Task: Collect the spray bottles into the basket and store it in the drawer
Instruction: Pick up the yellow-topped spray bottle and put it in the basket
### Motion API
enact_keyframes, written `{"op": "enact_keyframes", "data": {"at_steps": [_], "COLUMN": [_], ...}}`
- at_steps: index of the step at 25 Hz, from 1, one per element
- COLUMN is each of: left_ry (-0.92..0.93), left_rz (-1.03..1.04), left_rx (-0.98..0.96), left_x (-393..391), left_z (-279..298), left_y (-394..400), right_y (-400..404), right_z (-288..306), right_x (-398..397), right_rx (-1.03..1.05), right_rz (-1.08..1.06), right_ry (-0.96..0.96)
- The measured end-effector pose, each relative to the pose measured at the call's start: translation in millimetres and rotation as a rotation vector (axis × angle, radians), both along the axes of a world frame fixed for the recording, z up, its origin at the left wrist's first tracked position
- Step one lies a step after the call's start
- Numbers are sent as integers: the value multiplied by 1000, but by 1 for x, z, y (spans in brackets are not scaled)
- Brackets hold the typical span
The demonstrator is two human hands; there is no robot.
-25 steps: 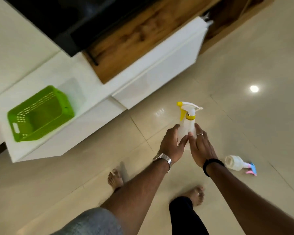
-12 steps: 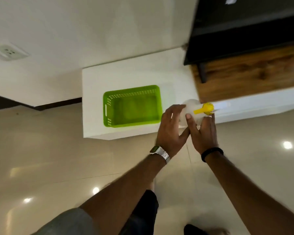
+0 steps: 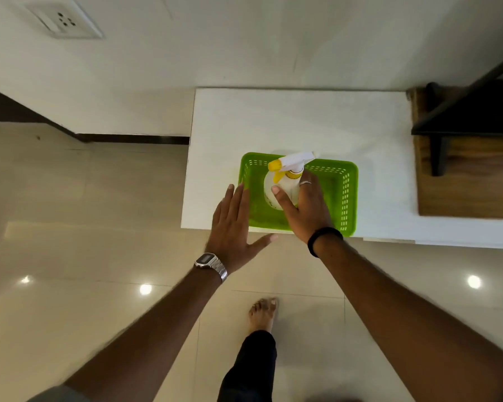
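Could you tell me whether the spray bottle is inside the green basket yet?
Inside: the spray bottle sits within the basket walls, right hand gripping it.

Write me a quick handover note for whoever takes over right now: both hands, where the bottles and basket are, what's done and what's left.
Right hand: wrapped around the yellow-trigger spray bottle, holding it upright inside the green basket; not yet let go.
Left hand: open and empty, fingers spread, by the basket's left rim.
Basket: on the white cabinet top, near its front edge.
Done: first bottle is in the basket, or nearly; whether it rests on the bottom can't be told.
Left: release the bottle, collect any other spray bottles (none in view now), then store the basket in the drawer. No open drawer is visible.
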State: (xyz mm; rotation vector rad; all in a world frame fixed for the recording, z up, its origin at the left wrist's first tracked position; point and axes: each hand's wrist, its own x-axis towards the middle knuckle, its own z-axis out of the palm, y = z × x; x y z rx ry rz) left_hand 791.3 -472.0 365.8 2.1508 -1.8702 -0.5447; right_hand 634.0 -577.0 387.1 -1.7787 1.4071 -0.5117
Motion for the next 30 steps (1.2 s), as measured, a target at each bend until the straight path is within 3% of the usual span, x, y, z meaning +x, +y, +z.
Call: {"op": "enact_keyframes", "data": {"at_steps": [7,17,21,24,26,28,30], "left_ry": [51,69,154,227,182,100,67], "left_rz": [143,163,242,546,717,673,498], "left_rx": [5,19,63,127,147,187,316], "left_x": [-22,-24,-26,-26,-27,-40,-63], "left_z": [-32,-34,-31,-35,-35,-35,-38], "left_y": [14,11,19,36,53,69,82], "right_y": [-4,-13,2,25,46,73,108], "right_z": [-42,-48,-31,-8,1,1,-9], "right_x": [40,61,34,2,-18,-48,-88], "right_rx": [9,31,96,-163,-290,-299,-203], "right_rz": [18,-27,-27,38,127,219,276], "right_ry": [112,69,86,109,140,204,322]}}
